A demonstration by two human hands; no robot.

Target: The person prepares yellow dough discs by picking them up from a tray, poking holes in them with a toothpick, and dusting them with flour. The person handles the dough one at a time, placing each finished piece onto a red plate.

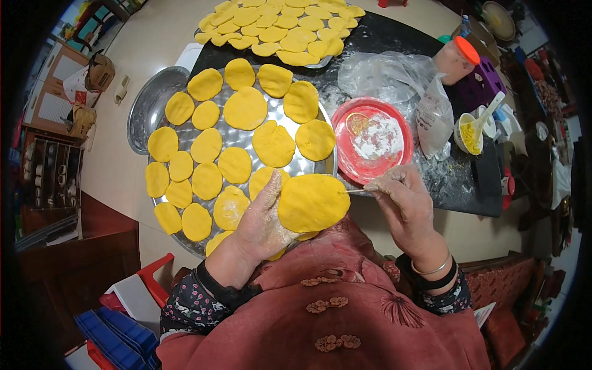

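Observation:
My left hand [259,228], dusted with flour, holds a flat yellow dough disc [308,206] up over the near edge of a round steel tray [240,137], which carries several similar discs [245,108]. My right hand [404,209] is closed in a pinch on a thin stick [359,190], whose tip meets the disc's right edge. Behind my right hand lies a red plastic plate [348,162] with white powder in it.
A second disc-laden tray [277,31] stands farther back on the black table [472,194]. A steel bowl [148,111], plastic bags [388,77], a red-lidded jar [452,65] and a white bowl [461,137] surround the work. A red stool [151,274] and blue crates [114,333] are lower left.

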